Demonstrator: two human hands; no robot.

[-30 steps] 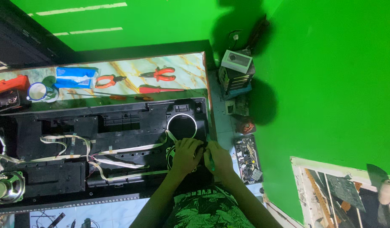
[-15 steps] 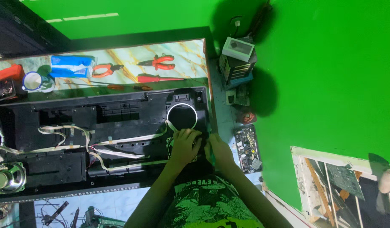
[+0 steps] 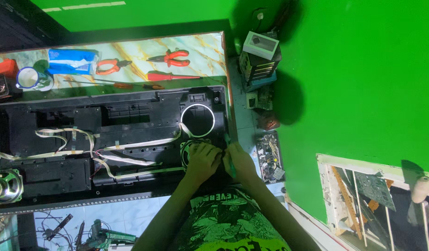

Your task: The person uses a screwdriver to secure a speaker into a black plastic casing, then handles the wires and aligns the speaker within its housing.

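I see bright, even light from overhead. A soft dark shadow spreads on the green floor [image 3: 363, 69] beside the stacked boxes [image 3: 260, 60]. The marbled tabletop [image 3: 130, 51] shows mild glare. Edges look slightly soft and bent.

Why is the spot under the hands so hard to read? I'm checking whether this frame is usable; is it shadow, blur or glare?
Head view: mostly shadow and dark-on-dark. The left hand and right hand cover the speaker on the black casing. Lighting is even and fairly sharp; dark shadows fall on the green wall, and there is no strong glare.
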